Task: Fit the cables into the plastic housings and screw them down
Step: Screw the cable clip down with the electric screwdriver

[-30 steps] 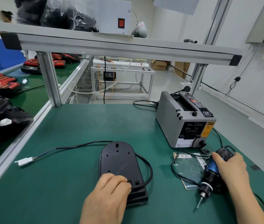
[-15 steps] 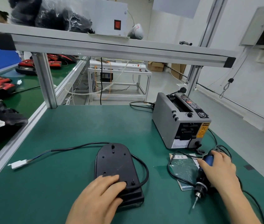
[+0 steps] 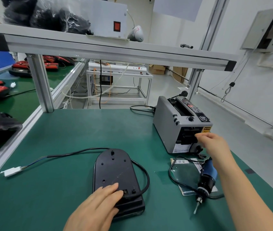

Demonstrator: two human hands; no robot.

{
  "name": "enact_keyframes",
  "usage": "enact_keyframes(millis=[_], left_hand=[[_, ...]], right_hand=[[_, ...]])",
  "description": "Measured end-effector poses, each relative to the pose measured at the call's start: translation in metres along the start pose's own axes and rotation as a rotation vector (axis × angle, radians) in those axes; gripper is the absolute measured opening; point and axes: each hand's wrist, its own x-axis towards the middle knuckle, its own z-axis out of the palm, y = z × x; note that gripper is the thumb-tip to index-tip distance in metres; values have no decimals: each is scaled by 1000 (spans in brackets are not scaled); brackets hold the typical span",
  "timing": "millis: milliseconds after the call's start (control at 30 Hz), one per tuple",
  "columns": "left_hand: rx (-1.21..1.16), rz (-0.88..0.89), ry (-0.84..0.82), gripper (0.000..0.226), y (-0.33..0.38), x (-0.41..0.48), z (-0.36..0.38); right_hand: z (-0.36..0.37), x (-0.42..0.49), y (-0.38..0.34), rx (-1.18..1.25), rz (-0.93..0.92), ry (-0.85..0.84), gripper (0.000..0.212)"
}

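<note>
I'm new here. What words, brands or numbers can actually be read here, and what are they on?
Nothing reads clearly.
Grey tape dispenser: round logo, yellow sticker and white label, all too blurred.
Paper sheet: a few printed characters, too small to read.

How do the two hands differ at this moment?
The left hand lies flat on the black housing; the right hand is raised, at the outlet of the tape dispenser. The left sits close to the body; the right reaches farther out. Neither holds the screwdriver.
</note>
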Motion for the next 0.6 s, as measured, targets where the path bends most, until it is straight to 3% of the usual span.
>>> enact_keyframes(millis=[200,400,500,600], left_hand=[[-19,-14,-20,41,-2,-2,3],[12,-14,-27,64,-3,-2,4],[4,-7,-38,61,-3,-2,4],[-22,4,-27,44,-3,-1,3]], right_hand=[[1,22,5,-15,162,-40,7],[6,32,4,46,228,-63,18],[7,33,5,48,214,-52,18],[7,33,7,67,208,-41,17]])
